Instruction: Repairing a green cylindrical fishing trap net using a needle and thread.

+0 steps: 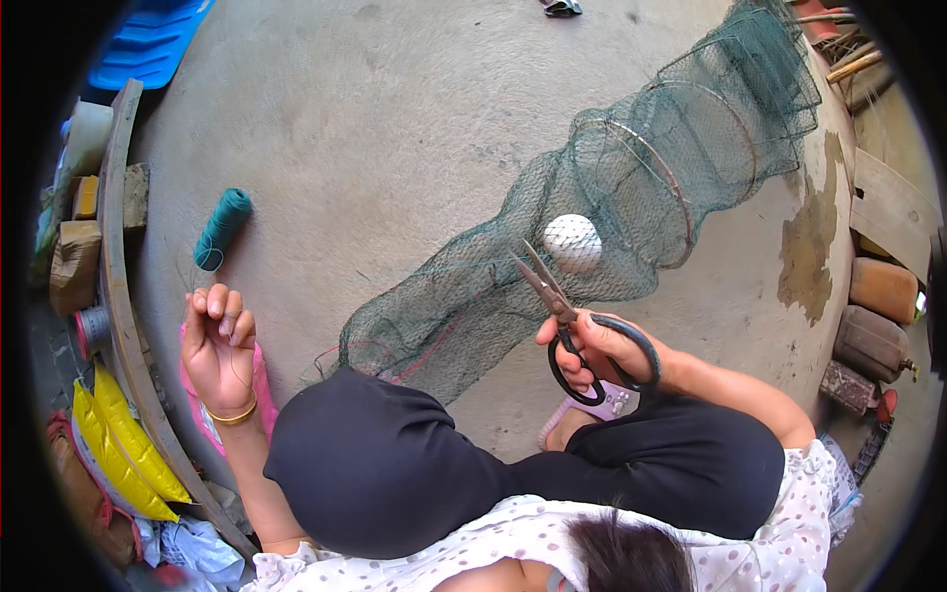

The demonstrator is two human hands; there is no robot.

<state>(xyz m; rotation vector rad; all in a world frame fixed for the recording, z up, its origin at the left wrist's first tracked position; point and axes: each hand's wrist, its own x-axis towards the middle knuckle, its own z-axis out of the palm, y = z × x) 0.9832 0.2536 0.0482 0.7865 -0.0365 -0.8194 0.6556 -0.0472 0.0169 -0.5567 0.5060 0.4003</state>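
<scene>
My right hand (602, 350) holds a pair of scissors (549, 286) by the black handles, with the rusty blades slightly apart and pointing up over the net. Dark green netting (483, 266) with hoops, a long tube-shaped trap, stretches from my knee to the far right. Inside or beneath the mesh sits a white ball (572, 243). Raised at the left, my left hand (221, 345) has its fingers curled together in a pinch, with a fine thread at the fingertips and palm. Just beyond it a spool of teal twine (223, 229) lies on the floor.
Along the left, a curved wooden board (116, 227) borders wooden blocks and yellow packets (123, 444). A blue plastic tray (148, 44) is at the far left. Plastic jugs (873, 335) and sticks (853, 65) line the right. Concrete floor (395, 128) lies between.
</scene>
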